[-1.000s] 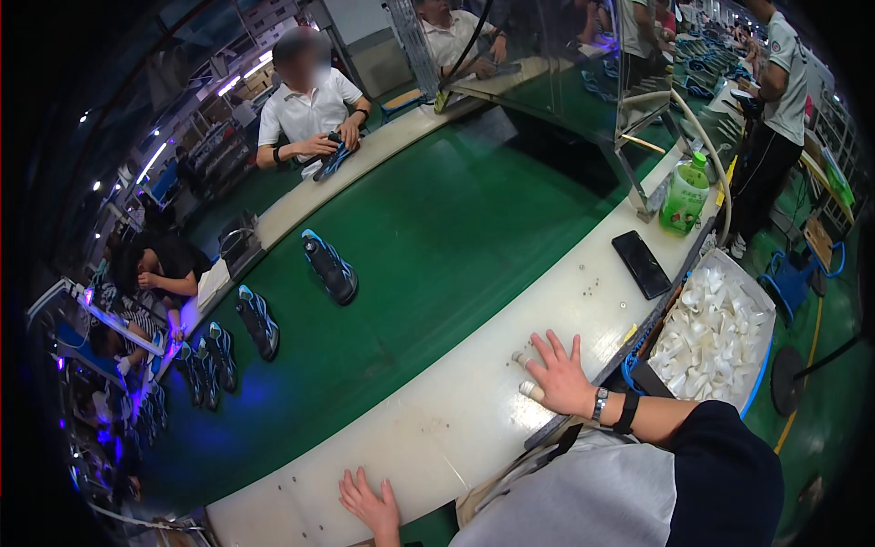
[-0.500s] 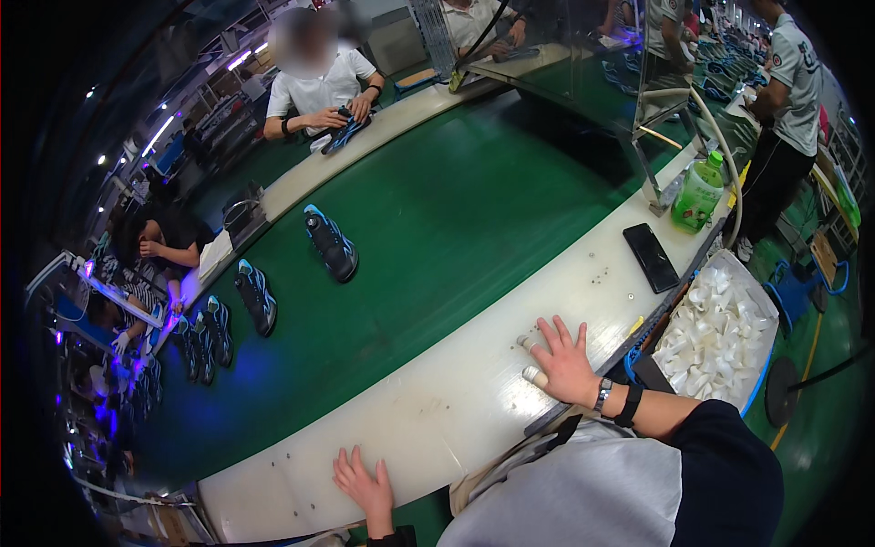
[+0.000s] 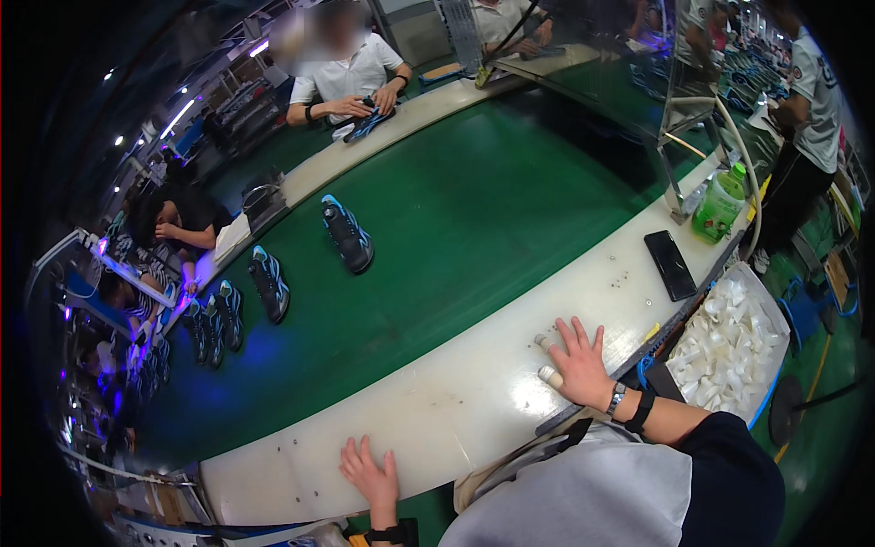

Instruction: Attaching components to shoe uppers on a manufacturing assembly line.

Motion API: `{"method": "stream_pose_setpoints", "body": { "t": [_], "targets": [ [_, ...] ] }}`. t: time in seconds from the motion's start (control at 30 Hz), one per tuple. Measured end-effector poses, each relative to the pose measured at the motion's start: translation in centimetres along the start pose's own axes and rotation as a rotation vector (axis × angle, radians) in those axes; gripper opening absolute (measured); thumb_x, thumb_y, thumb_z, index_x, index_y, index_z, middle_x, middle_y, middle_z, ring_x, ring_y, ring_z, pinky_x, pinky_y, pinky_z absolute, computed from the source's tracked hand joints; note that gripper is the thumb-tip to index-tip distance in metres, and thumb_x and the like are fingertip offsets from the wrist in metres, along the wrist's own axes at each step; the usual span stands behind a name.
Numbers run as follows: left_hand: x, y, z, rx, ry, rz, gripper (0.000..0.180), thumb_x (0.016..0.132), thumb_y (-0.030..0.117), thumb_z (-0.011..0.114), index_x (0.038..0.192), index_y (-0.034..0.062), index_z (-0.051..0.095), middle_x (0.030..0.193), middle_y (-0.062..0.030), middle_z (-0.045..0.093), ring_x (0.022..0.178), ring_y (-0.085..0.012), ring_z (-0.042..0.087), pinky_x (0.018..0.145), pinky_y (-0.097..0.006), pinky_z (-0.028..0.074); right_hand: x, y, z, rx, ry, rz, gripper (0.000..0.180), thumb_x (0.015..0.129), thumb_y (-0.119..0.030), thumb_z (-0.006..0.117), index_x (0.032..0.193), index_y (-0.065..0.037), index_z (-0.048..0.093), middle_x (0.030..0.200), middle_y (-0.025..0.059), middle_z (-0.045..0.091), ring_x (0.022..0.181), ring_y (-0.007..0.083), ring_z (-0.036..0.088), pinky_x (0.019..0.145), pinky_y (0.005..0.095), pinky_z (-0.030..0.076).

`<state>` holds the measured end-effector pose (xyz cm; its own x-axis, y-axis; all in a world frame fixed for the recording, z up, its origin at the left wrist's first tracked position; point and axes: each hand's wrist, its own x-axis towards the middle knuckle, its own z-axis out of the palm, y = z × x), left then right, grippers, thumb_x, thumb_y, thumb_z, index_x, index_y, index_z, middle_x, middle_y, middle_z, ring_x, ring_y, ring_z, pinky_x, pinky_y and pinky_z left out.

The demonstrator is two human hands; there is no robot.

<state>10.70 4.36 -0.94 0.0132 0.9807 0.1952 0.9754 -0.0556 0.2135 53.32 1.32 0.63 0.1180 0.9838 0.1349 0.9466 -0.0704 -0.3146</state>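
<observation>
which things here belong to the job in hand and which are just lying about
Likely part of the job:
white ledge, under the left hand and right hand
dark shoes on the green belt
boxed white pieces, perhaps

Probably just lying about:
black phone on the ledge
green-capped bottle beyond it

At six o'clock, the lower edge cuts our view just below the left hand [image 3: 370, 474]; at eleven, we find a co-worker's head [image 3: 335, 32] blurred, a sneaker [image 3: 365, 127] partly covered by fingers [image 3: 386, 97].
</observation>
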Motion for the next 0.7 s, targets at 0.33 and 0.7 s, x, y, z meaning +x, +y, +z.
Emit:
{"method": "stream_pose_setpoints", "body": {
  "t": [0.33, 0.7],
  "targets": [
    [-0.03, 0.31, -0.01, 0.021, 0.006, 0.016, 0.058, 0.084, 0.032, 0.064, 0.135, 0.0113, 0.048, 0.145, -0.0157, 0.036, 0.134, -0.0409, 0.030, 0.110, -0.059, 0.018, -0.06, 0.30, 0.56, -0.044, 0.033, -0.019, 0.051, 0.088, -0.046, 0.057, 0.131, -0.019, 0.054, 0.148, 0.0218, 0.028, 0.139, 0.0466, 0.020, 0.100, 0.0787, 0.012],
    [0.10, 0.16, 0.03, -0.005, -0.017, 0.010, 0.060, 0.083, 0.036, 0.064, 0.136, 0.0118, 0.047, 0.146, -0.0170, 0.035, 0.136, -0.0419, 0.027, 0.110, -0.063, 0.017, 0.05, 0.15, 0.19, -0.022, 0.001, -0.006, 0.050, 0.088, -0.045, 0.057, 0.130, -0.018, 0.054, 0.149, 0.0216, 0.027, 0.139, 0.0464, 0.019, 0.100, 0.0787, 0.012]
  ]
}}
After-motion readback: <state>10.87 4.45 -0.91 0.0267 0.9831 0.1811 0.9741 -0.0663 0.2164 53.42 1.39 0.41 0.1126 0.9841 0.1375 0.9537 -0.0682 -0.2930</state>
